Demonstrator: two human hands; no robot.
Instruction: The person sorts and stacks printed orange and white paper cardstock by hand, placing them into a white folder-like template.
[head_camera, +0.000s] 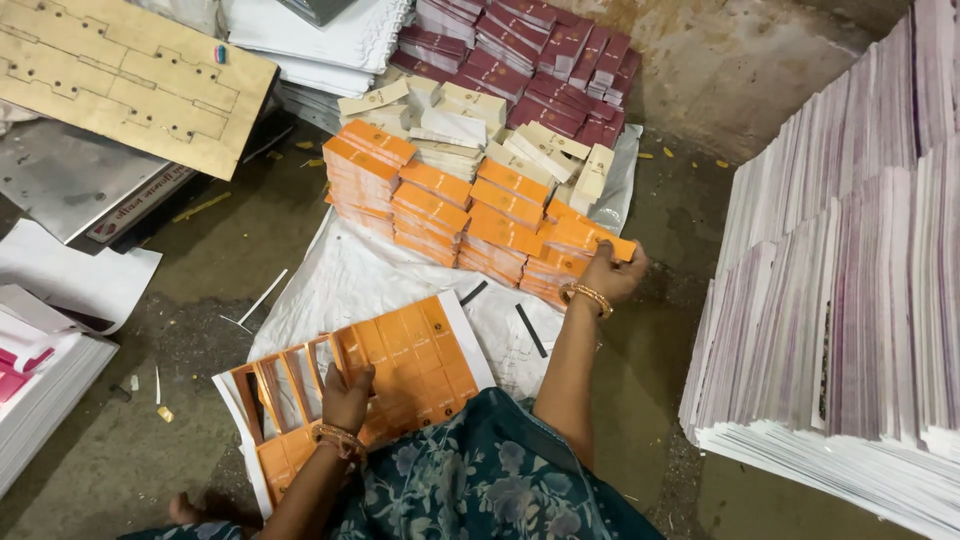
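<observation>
The left hand (347, 397) presses flat, fingers spread, on an orange die-cut printed sheet (400, 365) lying on the floor just in front of the person's lap; several blanks along the sheet's left edge are already punched out, leaving open slots. The right hand (612, 272) is closed on a small bundle of orange card blanks (590, 240) at the right end of the orange stacks (430, 200), which stand on a white plastic sheet (340, 290). Risk: the stacks are uneven and lean on one another, so a bundle set off-centre may topple a column into its neighbours. Beyond them, cream blanks (480, 140) and maroon stacks (540, 60) sit touching; a slide would mix colours. Thin remaining webs on the orange sheet may tear under hand pressure.
</observation>
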